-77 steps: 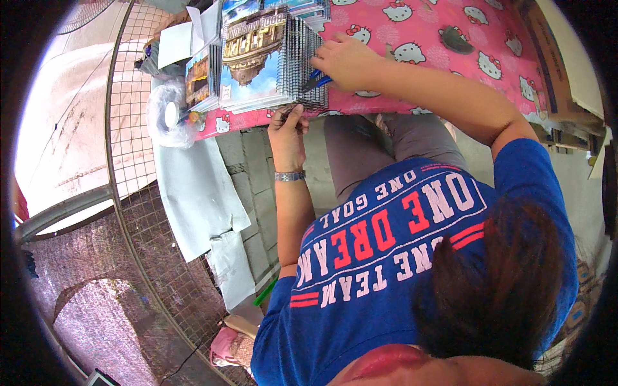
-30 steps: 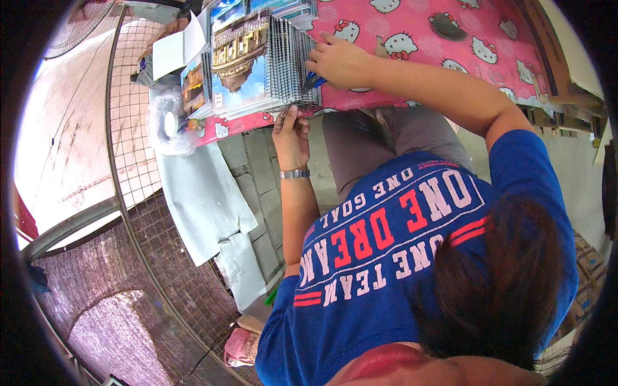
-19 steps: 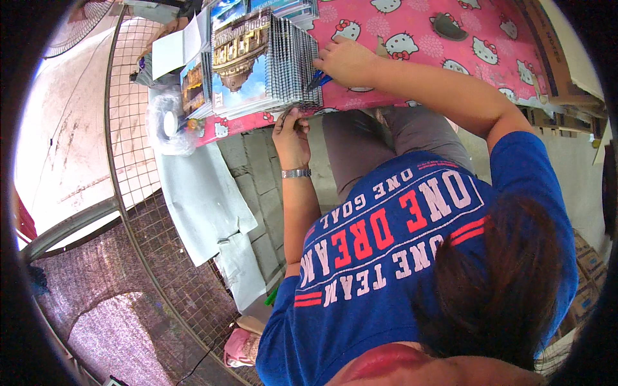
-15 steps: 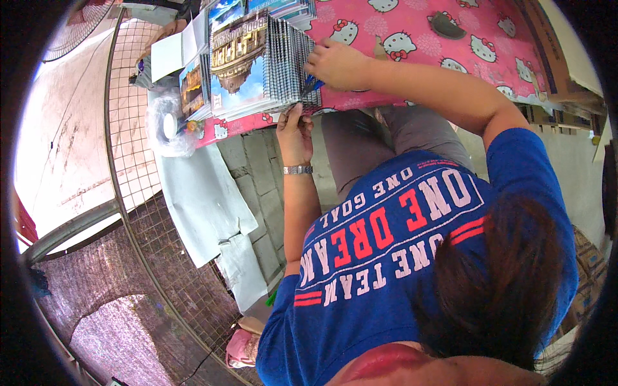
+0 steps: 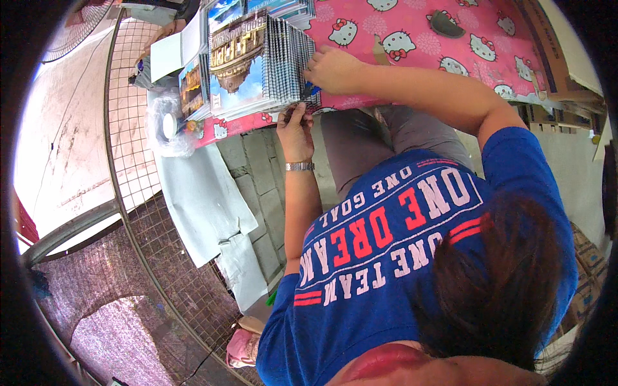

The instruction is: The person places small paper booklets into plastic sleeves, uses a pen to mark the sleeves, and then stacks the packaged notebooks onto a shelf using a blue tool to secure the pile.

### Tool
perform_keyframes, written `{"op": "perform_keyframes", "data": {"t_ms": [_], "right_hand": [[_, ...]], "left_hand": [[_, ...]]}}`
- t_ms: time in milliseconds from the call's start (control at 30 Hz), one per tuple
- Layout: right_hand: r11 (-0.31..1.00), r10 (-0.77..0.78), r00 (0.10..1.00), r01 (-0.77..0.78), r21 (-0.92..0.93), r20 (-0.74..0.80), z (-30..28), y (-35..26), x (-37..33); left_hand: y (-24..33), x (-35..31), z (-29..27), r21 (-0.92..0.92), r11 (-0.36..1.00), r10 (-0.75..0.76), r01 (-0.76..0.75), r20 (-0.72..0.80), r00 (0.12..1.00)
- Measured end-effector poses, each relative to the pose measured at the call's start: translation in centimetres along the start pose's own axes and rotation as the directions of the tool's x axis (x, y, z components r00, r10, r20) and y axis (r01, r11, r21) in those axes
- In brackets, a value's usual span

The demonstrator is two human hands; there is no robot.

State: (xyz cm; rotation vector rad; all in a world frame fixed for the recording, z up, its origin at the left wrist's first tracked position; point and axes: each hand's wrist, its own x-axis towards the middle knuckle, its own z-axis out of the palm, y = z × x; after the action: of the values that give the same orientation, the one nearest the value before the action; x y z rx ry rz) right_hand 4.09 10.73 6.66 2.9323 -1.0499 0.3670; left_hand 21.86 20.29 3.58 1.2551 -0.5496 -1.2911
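A stack of spiral notebooks (image 5: 239,67) with a building and blue sky on the top cover lies at the near edge of the table, wire coils facing right. My right hand (image 5: 335,71) is closed around blue-handled pliers (image 5: 311,88), mostly hidden by the fingers. Their dark tip is at the near end of the coils. Below that corner, my left hand (image 5: 296,134), with a metal watch (image 5: 299,166) on its wrist, pinches the near edge of a notebook between thumb and fingers. What exactly lies between those fingertips is partly hidden.
A pink patterned tablecloth (image 5: 412,71) covers the table, with a grey-green object (image 5: 446,24) on it. Further notebooks (image 5: 192,87) and a clear plastic bag (image 5: 168,128) lie left. Another person's hand (image 5: 168,29) shows beyond. A cardboard box (image 5: 547,48) stands right; wire mesh (image 5: 132,83) runs left.
My right hand has shifted slightly down and its wrist has turned a little, with the pliers staying at the coil end. My left hand has barely moved.
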Motion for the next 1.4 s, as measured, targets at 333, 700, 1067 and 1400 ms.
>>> {"op": "perform_keyframes", "data": {"t_ms": [333, 700, 1067, 1400], "right_hand": [[0.999, -0.033, 0.971, 0.028, -0.027, -0.236, 1.9, 1.8, -1.8], [0.996, 0.044, 0.999, -0.042, 0.073, -0.028, 3.0, 2.1, -1.2], [0.995, 0.064, 0.967, -0.079, 0.053, 0.248, 0.5, 0.1, 0.0], [1.0, 0.014, 0.995, -0.016, 0.017, 0.102, 2.4, 0.6, 0.0]], "left_hand": [[-0.4, -0.3, -0.5, -0.111, 0.994, -0.002, 0.0, -0.023, 1.0], [-1.0, 0.5, -0.8, 0.013, 1.0, -0.005, 0.005, -0.015, 1.0], [-1.3, 1.1, -0.5, 0.059, 0.998, -0.001, 0.0, 0.017, 1.0], [-2.4, 0.5, 1.0, 0.126, 0.981, 0.165, -0.15, -0.122, 0.979]]}}
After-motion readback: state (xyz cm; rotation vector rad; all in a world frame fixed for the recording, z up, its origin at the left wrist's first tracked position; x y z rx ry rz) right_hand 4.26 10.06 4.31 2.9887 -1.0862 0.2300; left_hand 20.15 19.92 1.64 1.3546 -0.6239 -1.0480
